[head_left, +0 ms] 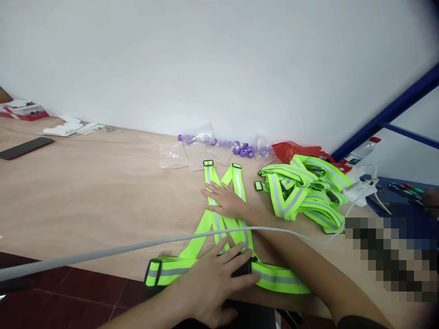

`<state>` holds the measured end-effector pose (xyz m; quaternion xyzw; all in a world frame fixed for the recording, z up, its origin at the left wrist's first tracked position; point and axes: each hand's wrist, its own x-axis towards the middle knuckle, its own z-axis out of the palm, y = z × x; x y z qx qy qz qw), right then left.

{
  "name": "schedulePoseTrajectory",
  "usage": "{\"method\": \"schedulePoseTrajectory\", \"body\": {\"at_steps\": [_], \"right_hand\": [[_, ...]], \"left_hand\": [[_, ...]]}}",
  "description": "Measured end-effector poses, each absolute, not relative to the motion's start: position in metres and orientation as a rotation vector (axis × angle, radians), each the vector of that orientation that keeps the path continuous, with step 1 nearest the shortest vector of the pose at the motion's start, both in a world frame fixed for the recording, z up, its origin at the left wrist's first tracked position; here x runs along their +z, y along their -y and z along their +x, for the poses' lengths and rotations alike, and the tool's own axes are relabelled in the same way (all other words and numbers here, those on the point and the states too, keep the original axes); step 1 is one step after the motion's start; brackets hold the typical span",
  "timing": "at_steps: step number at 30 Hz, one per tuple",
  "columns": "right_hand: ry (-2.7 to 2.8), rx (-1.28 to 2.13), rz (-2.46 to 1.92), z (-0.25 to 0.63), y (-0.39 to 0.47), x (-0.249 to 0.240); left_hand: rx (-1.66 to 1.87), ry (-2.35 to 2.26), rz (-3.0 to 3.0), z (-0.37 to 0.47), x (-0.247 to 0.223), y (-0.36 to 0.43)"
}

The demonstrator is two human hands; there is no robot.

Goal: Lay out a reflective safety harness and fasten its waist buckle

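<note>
A neon yellow-green reflective harness [242, 189] with silver stripes and black buckles lies spread over the table near its front edge. Flat across its shoulder straps, my right hand [226, 201] rests with fingers apart. Nearer to me, my left hand [219, 278] presses on the waist band [281, 278], fingers spread, beside a black piece partly hidden under them. The band's left end, with a black slider buckle [152, 273], reaches the table edge. To the right lies a tangled heap of similar reflective straps [305, 192].
A white cable [137, 247] crosses in front of the hands toward a white power strip [361, 189]. Clear plastic bags [173, 156] and purple caps [243, 150] lie by the wall. A dark phone [25, 147] is at left; a red bag [297, 151] sits behind the heap.
</note>
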<state>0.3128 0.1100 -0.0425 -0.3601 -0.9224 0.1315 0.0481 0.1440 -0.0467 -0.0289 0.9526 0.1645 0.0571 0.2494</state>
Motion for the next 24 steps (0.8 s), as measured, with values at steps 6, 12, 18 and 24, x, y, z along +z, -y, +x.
{"method": "schedulePoseTrajectory", "body": {"at_steps": [6, 12, 18, 24], "right_hand": [[2.786, 0.457, -1.212, 0.304, -0.127, -0.047], [2.748, 0.415, -1.249, 0.298, -0.143, -0.051], [2.664, 0.335, -1.310, 0.294, -0.159, -0.055], [2.695, 0.339, -1.335, 0.292, -0.168, -0.056]], "left_hand": [[0.169, -0.461, 2.559, 0.144, -0.027, 0.047], [0.164, -0.456, 2.528, 0.144, -0.024, 0.046], [0.145, -0.462, 2.542, 0.145, -0.023, 0.046], [0.163, -0.454, 2.553, 0.144, -0.021, 0.045]]}}
